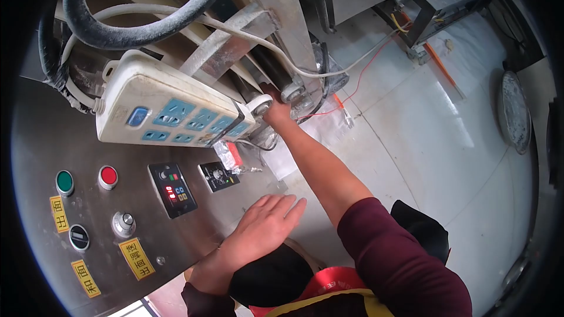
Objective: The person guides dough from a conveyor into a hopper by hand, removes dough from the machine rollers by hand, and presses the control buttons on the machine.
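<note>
My left hand (265,228) hovers before the steel control panel (200,232), fingers stretched out and nothing in them. Close above it is a small black dial module (218,176). My right arm reaches forward past the end of a white power strip (176,105). At the machine's side, my right hand (276,101) is beside two dark cylindrical bars with pale round ends (292,92). Its fingers are hidden behind these parts, so what they touch does not show. A foil-wrapped piece with a red patch (234,154) sticks out under the power strip.
The panel carries a green button (65,182), a red button (108,177), a knob (124,223) and a lit digital display (172,190). A thick dusty hose (117,38) loops overhead. A white cable (317,74) and thin red wire cross above the tiled floor (411,141). A round pan (515,111) stands right.
</note>
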A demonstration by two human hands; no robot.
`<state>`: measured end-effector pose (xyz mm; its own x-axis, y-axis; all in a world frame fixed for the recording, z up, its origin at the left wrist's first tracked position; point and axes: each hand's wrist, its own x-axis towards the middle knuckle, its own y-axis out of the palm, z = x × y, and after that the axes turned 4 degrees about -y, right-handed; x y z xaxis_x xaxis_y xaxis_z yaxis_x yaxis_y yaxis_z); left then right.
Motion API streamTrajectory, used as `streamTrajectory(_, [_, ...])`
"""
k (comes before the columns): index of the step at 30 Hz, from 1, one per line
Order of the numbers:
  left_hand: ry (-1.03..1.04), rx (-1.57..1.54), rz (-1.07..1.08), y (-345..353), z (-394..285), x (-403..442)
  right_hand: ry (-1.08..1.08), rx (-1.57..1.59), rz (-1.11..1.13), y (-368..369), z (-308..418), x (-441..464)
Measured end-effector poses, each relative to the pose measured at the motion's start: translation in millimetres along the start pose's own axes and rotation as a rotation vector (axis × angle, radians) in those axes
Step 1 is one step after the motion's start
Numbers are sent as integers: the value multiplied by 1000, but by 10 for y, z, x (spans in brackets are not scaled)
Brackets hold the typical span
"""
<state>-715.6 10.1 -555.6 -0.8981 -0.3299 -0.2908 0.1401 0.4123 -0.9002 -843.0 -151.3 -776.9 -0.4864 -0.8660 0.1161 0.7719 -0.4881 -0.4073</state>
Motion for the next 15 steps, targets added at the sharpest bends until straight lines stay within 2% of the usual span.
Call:
streamTrajectory(1, [-6,2,-5,-12,-9,5,-42,-52,-29,6,-47,-22])
streamTrajectory(2, [-10,3,-10,-20,-16,12,-128,-81,-221,48,-68,-62])
streamTrajectory(5, [-9,1,-70,-1,-18,19,108,102,272,-432,-78,-548])
streamTrajectory(7, [-23,19,-130,15,-45,70,348,768,467,-626,-471,-810])
streamTrajectory(9, [-46,63,-183,-39,-123,155,751,1002,673,-1285,-263,-922])
streamTrajectory(10, [-57,93,-171,-38,-153,167,832,1086,747,-1584,-145,-959])
streamTrajectory(13, [-105,143,-166,0,-226,285,1016,1234,852,-2248,267,-1150])
streamTrajectory(15, [-105,-52,-204,80,-180,326,914,1522,1046,-2439,385,-1305])
